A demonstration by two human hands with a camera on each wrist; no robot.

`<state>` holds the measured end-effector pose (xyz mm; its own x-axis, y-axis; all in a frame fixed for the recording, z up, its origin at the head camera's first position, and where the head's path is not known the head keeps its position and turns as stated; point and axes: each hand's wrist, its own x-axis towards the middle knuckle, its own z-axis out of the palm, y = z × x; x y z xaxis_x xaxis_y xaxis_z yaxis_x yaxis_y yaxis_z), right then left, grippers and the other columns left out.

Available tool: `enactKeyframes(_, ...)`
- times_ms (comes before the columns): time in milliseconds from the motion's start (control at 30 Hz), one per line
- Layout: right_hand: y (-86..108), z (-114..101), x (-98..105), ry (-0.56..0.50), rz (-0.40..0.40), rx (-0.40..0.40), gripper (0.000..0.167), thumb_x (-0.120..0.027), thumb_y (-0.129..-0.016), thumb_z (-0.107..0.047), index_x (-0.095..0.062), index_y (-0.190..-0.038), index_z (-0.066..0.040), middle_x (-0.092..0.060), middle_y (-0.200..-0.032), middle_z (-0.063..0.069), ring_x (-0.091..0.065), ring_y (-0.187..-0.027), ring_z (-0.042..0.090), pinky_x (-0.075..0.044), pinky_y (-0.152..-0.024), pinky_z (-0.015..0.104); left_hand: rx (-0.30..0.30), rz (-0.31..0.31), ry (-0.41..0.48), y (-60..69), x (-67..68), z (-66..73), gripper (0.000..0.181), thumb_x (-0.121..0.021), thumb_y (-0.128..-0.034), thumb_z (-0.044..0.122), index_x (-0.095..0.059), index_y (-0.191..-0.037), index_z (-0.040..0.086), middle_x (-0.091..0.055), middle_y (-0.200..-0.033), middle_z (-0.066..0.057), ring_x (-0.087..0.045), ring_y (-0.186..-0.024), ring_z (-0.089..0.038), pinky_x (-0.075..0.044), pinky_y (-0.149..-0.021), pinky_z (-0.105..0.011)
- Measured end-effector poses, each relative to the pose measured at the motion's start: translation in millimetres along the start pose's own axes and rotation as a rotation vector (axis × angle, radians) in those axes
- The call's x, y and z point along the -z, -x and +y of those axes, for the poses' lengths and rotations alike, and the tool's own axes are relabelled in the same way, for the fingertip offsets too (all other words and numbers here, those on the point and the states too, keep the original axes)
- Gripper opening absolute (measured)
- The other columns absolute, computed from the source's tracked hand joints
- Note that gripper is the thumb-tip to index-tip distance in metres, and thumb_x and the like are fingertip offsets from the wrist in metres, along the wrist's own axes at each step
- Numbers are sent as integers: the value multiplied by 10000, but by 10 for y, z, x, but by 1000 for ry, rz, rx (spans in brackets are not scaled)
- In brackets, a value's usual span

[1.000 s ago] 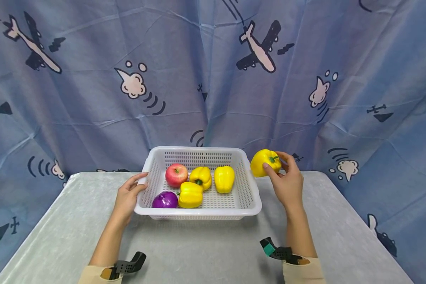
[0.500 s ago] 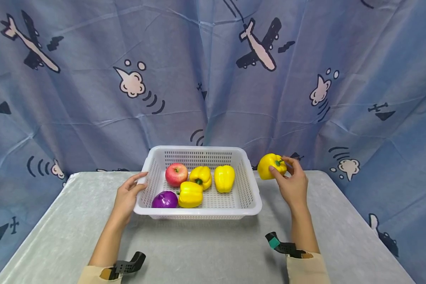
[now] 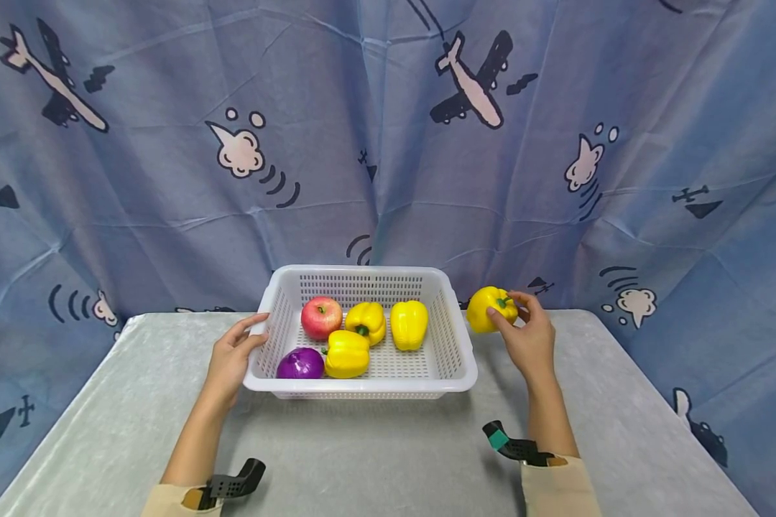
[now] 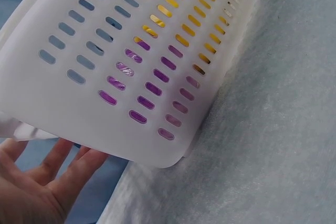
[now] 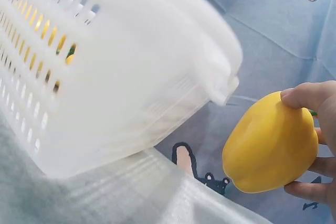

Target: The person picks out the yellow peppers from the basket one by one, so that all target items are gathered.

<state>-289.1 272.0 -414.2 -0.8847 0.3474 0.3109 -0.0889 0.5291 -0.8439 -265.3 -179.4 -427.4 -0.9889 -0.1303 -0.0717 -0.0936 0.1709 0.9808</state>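
Observation:
In the head view, a white plastic basket (image 3: 359,385) holds a red apple (image 3: 321,318), a purple onion (image 3: 300,364) and three yellow bell peppers (image 3: 409,325). My left hand (image 3: 229,360) grips the basket's left rim; the left wrist view shows its fingers (image 4: 79,174) against the end of the basket. Off the basket's right side, my right hand (image 3: 529,337) holds another yellow bell pepper (image 3: 485,310) between thumb and fingers, its green stem facing the hand. Seen from the right wrist, this pepper (image 5: 270,148) is apart from the basket wall (image 5: 131,93).
A pale grey cloth covers the table (image 3: 375,452), which extends in front of the basket and to both sides. Behind it hangs a blue curtain (image 3: 336,143) printed with planes. Each wrist wears a black camera mount (image 3: 236,482).
My right hand has moved the bell pepper slightly right, away from the basket, and a little lower. My left hand and the basket's contents stay as they were.

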Motion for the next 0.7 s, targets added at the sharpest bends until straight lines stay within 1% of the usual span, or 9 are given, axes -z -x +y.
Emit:
enactKeyframes(200,-14,78,-35,6,-5,-5,539,-732,-937,-256,-532,-1380,-23,-527,-1469,188,-519,-1353,432,-480,-1083,544,-2,2,15,-1,0,3,455,-520,-1041,170,-493,-1495,154,-523,-1458,-191,-563,-1007,6,-498,-819,-167)
enactKeyframes(400,-24,117,-53,10,6,-15,541,-732,-938,-251,-530,-1379,-11,-528,-1463,197,-518,-1351,437,-467,-1099,539,-23,15,22,0,-1,-9,457,-548,-1026,174,-511,-1479,133,-567,-1387,-176,-584,-974,12,-514,-803,-188)
enactKeyframes(700,-26,176,-78,13,18,-40,549,-734,-937,-256,-526,-1387,-21,-529,-1463,193,-513,-1359,436,-473,-1094,535,-1,0,16,-6,-4,-4,461,-521,-1040,177,-486,-1498,147,-513,-1473,-190,-564,-1016,7,-500,-825,-169)
